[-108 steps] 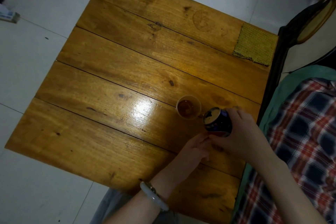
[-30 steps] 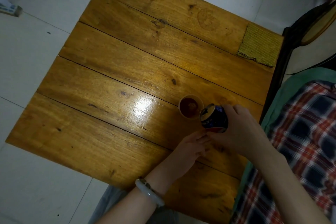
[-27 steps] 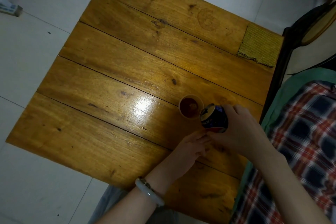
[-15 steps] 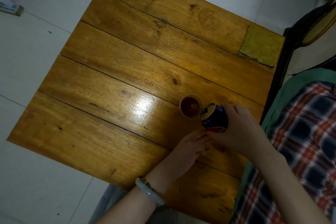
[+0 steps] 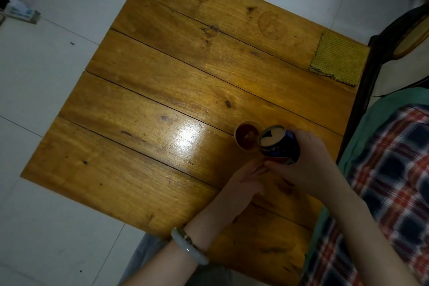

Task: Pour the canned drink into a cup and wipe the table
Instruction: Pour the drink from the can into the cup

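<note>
Two hands work at the near right part of the wooden desk [image 5: 162,90]. Left of the can, the small cup [image 5: 247,139] stands on the desk, dark drink inside. The left hand [image 5: 241,187] lies loosely spread, fingertips just below the can. The can [image 5: 279,145], tilted, its opened top at the cup's rim, is gripped by the right hand [image 5: 306,160]. Far beyond the can, a yellow cloth [image 5: 339,60] lies at the desk's corner.

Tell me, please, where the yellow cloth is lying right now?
In the head view the yellow cloth lies flat on the far right corner of the wooden table, well beyond the cup and the can.
</note>
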Available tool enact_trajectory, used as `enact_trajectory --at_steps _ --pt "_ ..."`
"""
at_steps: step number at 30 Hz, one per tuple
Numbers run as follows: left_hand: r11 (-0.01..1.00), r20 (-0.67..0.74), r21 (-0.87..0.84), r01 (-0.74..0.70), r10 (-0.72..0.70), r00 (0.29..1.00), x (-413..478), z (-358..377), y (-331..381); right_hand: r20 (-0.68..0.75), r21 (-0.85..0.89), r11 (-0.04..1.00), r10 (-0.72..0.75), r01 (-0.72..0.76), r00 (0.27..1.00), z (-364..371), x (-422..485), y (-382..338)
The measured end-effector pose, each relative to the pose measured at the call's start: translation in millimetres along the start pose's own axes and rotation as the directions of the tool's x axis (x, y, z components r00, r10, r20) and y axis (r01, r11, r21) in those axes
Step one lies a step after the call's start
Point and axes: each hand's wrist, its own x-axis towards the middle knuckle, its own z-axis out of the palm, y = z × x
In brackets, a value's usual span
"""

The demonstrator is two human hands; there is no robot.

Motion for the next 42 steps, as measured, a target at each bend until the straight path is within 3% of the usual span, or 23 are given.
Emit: enact_trajectory --at_steps 4,14,18,22,31,42 --pt "0.963 -0.013 0.236 -0.129 0.136 0.991 -14.4 -3.0 15.8 -0.116 0.244 0.963 -0.088 0.114 0.989 -10.0 -5.1 -14.1" --pt "0.773 0.003 0.55 -0.316 0.377 0.926 -63.4 -59.4 77.0 -0.281 0.601 0.751 -0.122 0.274 0.952 -11.2 1.9 -90.5" --pt "0.765 -0.035 0.566 -0.308 0.395 0.918 -72.3 -90.9 88.2 -0.286 0.619 0.72 -0.167 0.315 0.944 11.2 19.6 -116.9" --pt "0.822 -0.114 0.5 -0.274 0.376 0.919 -61.5 -120.2 86.1 -0.313 0.633 0.693 -0.178 0.344 0.933 47.4 43.6 -129.6" --pt "0.872 -0.2 0.458 -0.174 0.292 0.935 -16.4 -157.4 61.8 -0.142 0.665 0.742 0.008 0.09 0.99 111.4 75.6 -123.7" --pt "0.867 -0.264 0.466 -0.175 0.325 0.908 -6.2 -158.9 52.4 -0.118 0.674 0.733 -0.011 0.088 0.993 125.5 83.4 -117.6"
